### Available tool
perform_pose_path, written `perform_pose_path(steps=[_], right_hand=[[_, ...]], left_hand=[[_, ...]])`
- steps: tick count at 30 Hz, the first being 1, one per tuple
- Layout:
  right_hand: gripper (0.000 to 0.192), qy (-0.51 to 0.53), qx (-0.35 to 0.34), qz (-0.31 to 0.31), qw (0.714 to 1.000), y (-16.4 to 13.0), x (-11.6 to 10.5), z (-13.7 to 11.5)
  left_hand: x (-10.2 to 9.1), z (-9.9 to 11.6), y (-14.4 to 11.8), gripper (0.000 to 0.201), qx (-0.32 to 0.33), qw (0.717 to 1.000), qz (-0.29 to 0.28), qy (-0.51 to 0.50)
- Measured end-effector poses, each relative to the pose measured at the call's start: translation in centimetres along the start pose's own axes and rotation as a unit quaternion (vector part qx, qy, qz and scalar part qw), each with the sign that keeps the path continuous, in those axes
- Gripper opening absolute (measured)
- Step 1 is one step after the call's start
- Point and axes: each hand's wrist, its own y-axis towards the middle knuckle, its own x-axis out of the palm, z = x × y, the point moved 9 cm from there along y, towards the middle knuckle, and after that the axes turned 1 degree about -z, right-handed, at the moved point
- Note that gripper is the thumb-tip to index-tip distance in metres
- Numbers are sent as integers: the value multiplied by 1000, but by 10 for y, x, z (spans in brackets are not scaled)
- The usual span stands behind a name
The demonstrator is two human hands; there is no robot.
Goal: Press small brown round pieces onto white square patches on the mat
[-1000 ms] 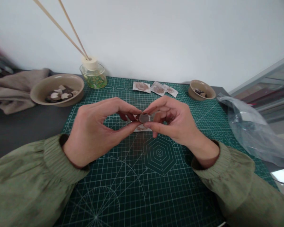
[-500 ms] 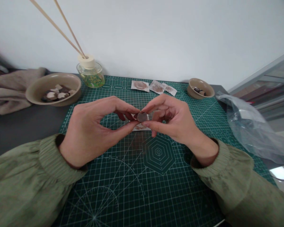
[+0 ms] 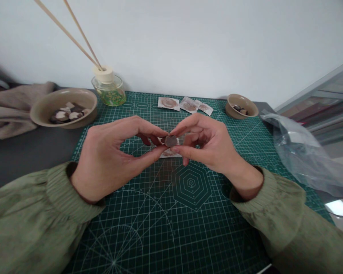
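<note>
My left hand point(image 3: 114, 156) and my right hand point(image 3: 211, 144) meet above the green cutting mat point(image 3: 165, 213). Together they pinch a small dark brown round piece point(image 3: 170, 140) between thumbs and forefingers. Just under the fingertips a small white sachet point(image 3: 169, 153) lies on the mat, partly hidden by my fingers. Both sleeves are olive green.
A large tan bowl point(image 3: 42, 108) with several brown and white pieces sits at the left. A reed diffuser jar point(image 3: 108, 90) stands behind it. Three white sachets point(image 3: 185, 104) lie at the mat's far edge, a small bowl point(image 3: 241, 106) beyond them. A clear plastic bag point(image 3: 300, 152) lies right, a beige cloth point(image 3: 11, 104) left.
Both hands with the dark piece stay nearly still; the view has shifted slightly, so everything sits a little lower left than a second ago.
</note>
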Motion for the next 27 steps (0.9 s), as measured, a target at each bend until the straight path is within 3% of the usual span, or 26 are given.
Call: perform_pose_path(steps=[27], right_hand=[[46, 25, 17, 6, 1000, 1, 2, -1]], left_hand=[[2, -6, 0, 9, -24, 1000, -5, -10]])
